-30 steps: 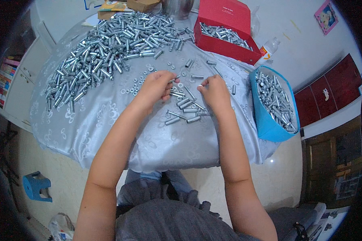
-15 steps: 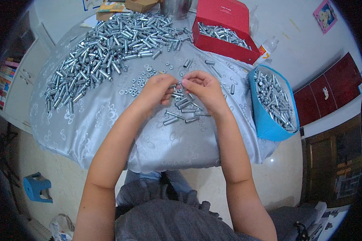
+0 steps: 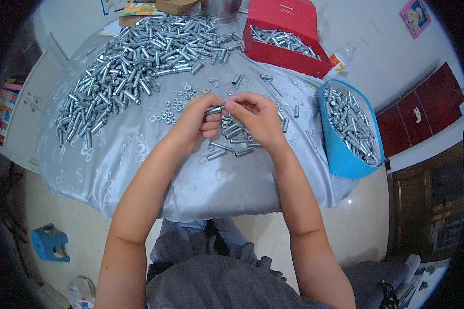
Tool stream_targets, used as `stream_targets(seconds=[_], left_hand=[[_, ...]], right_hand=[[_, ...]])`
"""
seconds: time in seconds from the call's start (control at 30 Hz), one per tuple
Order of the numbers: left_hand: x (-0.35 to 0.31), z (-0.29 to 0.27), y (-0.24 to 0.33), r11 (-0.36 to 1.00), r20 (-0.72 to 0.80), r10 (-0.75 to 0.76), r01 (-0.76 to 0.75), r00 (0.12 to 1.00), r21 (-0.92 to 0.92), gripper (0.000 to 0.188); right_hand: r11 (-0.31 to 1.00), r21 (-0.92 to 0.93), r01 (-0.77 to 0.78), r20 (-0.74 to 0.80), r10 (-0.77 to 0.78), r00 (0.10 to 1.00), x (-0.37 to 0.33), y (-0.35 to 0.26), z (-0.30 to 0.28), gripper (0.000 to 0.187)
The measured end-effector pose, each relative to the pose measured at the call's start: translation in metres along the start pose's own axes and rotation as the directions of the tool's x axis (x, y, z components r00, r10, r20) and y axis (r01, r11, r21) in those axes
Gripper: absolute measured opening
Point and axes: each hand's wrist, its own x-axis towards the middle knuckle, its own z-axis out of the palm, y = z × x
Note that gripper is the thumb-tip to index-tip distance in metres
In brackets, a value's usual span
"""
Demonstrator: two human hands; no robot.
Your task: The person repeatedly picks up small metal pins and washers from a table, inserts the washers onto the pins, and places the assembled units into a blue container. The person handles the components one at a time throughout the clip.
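Note:
My left hand (image 3: 193, 119) is closed around a silvery expansion bolt (image 3: 214, 109), its metal sleeve sticking out between thumb and fingers toward the right. The fingers of my right hand (image 3: 261, 117) pinch together at that bolt's right end; whatever small part they hold there is hidden. Beneath and between both hands lie several loose metal sleeves and bolts (image 3: 238, 135). Small hex nuts and washers (image 3: 178, 103) are scattered just beyond my left hand. A few more loose sleeves (image 3: 296, 110) rest to the right of my right hand.
A big heap of expansion bolts (image 3: 149, 64) covers the table's far left. A red box (image 3: 288, 57) of bolts stands at the back right, near a plastic bottle (image 3: 344, 54). A blue bin (image 3: 345, 164) full of bolts sits at the right edge of the silvery tablecloth (image 3: 221, 193).
The bolt in my left hand now shows more of its sleeve, pointing right. My right fingers have shifted slightly left and remain at its end. The whole view has tilted a little.

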Motion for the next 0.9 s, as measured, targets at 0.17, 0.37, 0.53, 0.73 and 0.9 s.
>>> stream_targets(seconds=[0.17, 0.37, 0.53, 0.73, 0.9], left_hand=[[0.003, 0.001, -0.003, 0.998, -0.102, -0.028, 0.022, 0.994, -0.066, 0.027], [0.001, 0.009, -0.002, 0.991, -0.144, -0.070, 0.051, 0.987, -0.126, 0.034], [0.003, 0.005, -0.005, 0.993, -0.050, -0.050, 0.044, 0.997, -0.114, 0.040], [-0.002, 0.015, -0.003, 0.996, 0.000, -0.036, 0.036, 0.999, -0.086, 0.039], [-0.002, 0.011, -0.001, 1.000, 0.010, 0.000, 0.000, 1.000, -0.018, 0.029]], right_hand=[[0.979, -0.166, 0.121, -0.032, -0.128, 0.991, 0.003, 0.012, 0.002, 0.015], [0.982, -0.099, 0.163, -0.056, -0.169, 0.984, 0.005, 0.017, 0.009, 0.015], [0.894, -0.335, 0.299, -0.061, -0.337, 0.940, 0.002, 0.003, 0.012, 0.015], [0.864, -0.383, 0.325, -0.094, -0.387, 0.917, 0.000, 0.003, 0.007, 0.024], [0.926, -0.224, 0.304, -0.068, -0.326, 0.943, -0.002, -0.004, 0.007, 0.033]])
